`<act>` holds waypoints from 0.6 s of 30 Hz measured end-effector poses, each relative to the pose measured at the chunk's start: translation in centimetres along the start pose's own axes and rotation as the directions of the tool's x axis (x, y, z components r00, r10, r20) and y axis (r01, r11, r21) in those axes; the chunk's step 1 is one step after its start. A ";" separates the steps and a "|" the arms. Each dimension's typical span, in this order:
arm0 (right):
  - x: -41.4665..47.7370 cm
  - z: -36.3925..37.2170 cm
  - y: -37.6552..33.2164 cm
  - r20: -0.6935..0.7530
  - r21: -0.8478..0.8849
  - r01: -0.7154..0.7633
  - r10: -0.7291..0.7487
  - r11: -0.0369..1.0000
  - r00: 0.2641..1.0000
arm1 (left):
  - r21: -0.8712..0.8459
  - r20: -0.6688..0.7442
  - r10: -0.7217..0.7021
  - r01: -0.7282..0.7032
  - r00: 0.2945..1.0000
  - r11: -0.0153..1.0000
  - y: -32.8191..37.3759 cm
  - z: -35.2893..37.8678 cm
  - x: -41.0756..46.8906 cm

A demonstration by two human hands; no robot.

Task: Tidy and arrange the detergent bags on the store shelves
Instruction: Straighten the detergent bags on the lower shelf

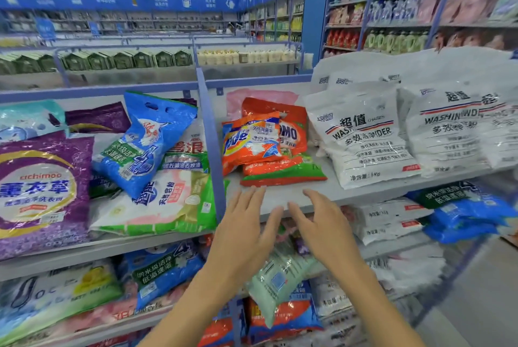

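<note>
My left hand (243, 230) and my right hand (322, 224) hover open and empty just in front of the top shelf (283, 198), fingers spread, palms facing each other. Just beyond the fingertips lies a loose pile of orange detergent bags (252, 140) over a red and green bag (283, 171). White washing powder bags (364, 136) stand leaning to the right of that pile. Left of the blue divider (211, 150) a blue bag (145, 144) lies slanted over a green and white bag (168, 203), beside a large purple bag (42, 192).
Lower shelves hold more bags: a pale green bag (276, 276) sticking out below my hands, blue bags (462, 214) at right, white ones (389, 220) between. Behind stand another low shelf row (126, 60) and tall wall shelves (420, 10). Floor aisle lies at lower right.
</note>
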State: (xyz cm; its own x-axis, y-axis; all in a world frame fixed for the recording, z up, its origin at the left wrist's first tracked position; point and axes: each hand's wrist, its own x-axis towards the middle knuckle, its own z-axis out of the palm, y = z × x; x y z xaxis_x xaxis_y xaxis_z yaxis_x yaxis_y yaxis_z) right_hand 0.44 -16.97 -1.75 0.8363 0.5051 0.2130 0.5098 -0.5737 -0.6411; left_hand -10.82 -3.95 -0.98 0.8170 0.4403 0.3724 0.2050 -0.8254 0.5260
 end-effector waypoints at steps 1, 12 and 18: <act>1.2 -0.1 0.4 -0.001 0.003 -0.012 0.012 1.000 1.000 | -0.014 0.009 -0.031 0.031 0.999 0.999 0.1 0.5 1.5; 13.0 -1.6 3.2 -0.017 -0.010 0.011 -0.012 1.000 1.000 | -0.042 -0.137 -0.402 0.400 0.905 0.915 -3.4 4.9 16.9; 19.2 -1.0 3.7 0.101 0.082 -0.069 0.061 0.994 0.993 | -0.160 -0.153 -0.648 0.629 0.746 0.761 -4.0 6.6 20.8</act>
State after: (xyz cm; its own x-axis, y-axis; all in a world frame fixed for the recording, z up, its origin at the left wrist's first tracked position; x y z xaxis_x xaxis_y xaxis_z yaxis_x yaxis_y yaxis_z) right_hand 18.64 -10.07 0.71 0.8413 0.5316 0.0981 0.4321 -0.5523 -0.7129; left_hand 8.94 6.20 -0.40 0.3943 0.9174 0.0537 0.5837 -0.2951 0.7565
